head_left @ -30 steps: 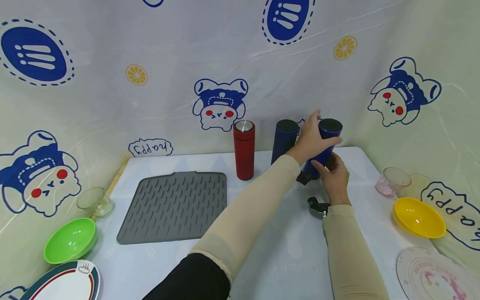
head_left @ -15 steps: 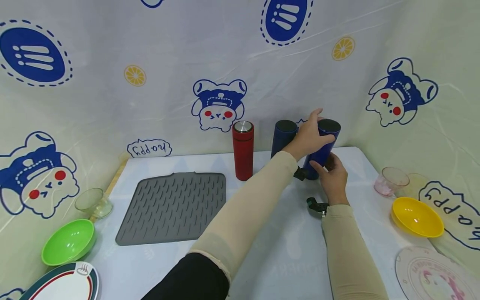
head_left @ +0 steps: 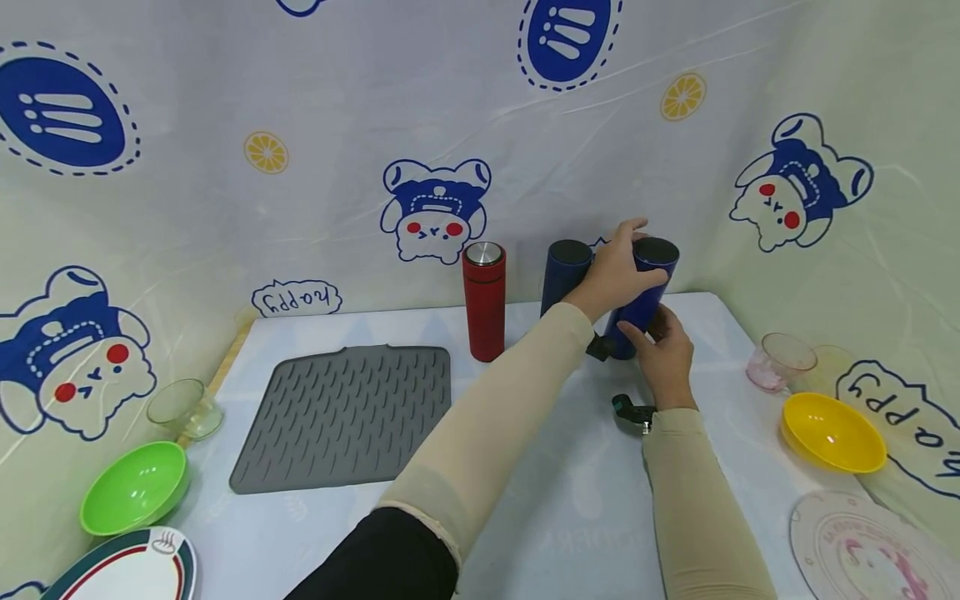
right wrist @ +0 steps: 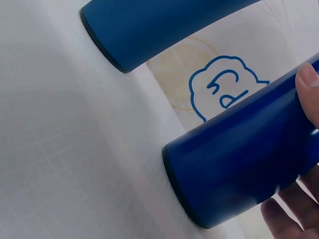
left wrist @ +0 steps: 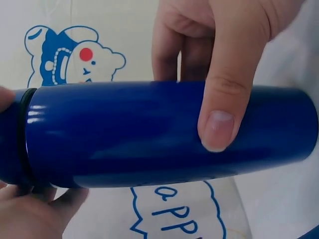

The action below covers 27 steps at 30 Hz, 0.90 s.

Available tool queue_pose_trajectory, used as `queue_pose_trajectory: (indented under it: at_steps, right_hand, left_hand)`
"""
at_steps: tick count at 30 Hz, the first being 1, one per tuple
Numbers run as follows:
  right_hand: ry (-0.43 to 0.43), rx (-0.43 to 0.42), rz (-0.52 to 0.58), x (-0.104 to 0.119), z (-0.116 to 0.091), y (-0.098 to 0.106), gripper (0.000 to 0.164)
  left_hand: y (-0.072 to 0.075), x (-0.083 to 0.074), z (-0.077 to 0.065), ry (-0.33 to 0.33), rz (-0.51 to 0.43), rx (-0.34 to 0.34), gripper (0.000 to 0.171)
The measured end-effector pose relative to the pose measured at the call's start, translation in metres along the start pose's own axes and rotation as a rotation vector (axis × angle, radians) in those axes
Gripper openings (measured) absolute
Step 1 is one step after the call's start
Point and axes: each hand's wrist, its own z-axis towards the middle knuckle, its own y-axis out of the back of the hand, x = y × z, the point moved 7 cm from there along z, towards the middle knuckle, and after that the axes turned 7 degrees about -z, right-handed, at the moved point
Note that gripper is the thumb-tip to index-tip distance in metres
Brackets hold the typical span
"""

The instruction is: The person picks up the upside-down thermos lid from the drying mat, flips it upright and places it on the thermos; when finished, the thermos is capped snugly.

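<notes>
A glossy blue thermos flask (head_left: pixel 636 313) with a black top stands near the back right of the table. My left hand (head_left: pixel 617 278) grips the lid, its thumb across the front. Lower down, my right hand (head_left: pixel 666 357) holds the flask's body. In the left wrist view, the right thumb (left wrist: pixel 222 124) presses on the blue body (left wrist: pixel 134 134), while left fingertips (left wrist: pixel 30 214) lie at the lid beyond a dark seam. Its base (right wrist: pixel 189 194) shows in the right wrist view. Just left stands a darker blue flask (head_left: pixel 562 279), partly hidden by the left hand.
A red flask (head_left: pixel 484 308) with a silver top stands left of the blue ones. A grey ridged mat (head_left: pixel 345 421) lies at centre left. Left edge: glass cup (head_left: pixel 187 408), green bowl (head_left: pixel 135 487), plate (head_left: pixel 123 575). Right edge: pink glass (head_left: pixel 780 362), yellow bowl (head_left: pixel 832 433), pink-patterned plate (head_left: pixel 862 542).
My left hand has turned slightly on the lid, its thumb shifting left across the front. The right hand keeps its hold on the body. The head view has shifted a little.
</notes>
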Motion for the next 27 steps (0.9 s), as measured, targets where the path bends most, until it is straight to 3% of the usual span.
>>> queue_pose_trajectory:
  at_steps: [4,9,13,18,21,23,27]
  right_hand:
    - [-0.02,0.015,-0.01,-0.0006,0.0003,0.0003,0.078]
    - [-0.035,0.016,-0.005,-0.0029,0.0008,-0.0011,0.079]
    - [-0.041,0.02,-0.026,-0.0012,0.0013,-0.0015,0.082]
    - [-0.014,0.02,-0.034,0.0028,0.0012,-0.0002,0.08]
    - [-0.005,0.022,-0.035,0.0032,0.0011,0.0008,0.079]
    - [-0.01,0.026,-0.023,0.0025,0.0008,0.0008,0.078]
    - [-0.033,0.039,-0.014,0.0005,0.0004,-0.0007,0.08]
  left_hand:
    - [-0.0057,0.0009,0.0021,0.013,0.051,0.05,0.083]
    - [-0.0033,-0.0009,0.0026,0.009,0.164,-0.049,0.097]
    - [0.0021,-0.0045,0.0023,-0.011,0.103,-0.082,0.095]
    - [0.0007,-0.0038,0.0035,-0.026,0.004,0.029,0.094]
    - [-0.0032,-0.0028,0.0034,-0.032,0.003,0.082,0.095]
    - [-0.0043,-0.0016,0.0031,-0.026,0.042,0.064,0.099]
    - [-0.0023,-0.0003,0.0025,0.004,0.133,-0.041,0.106]
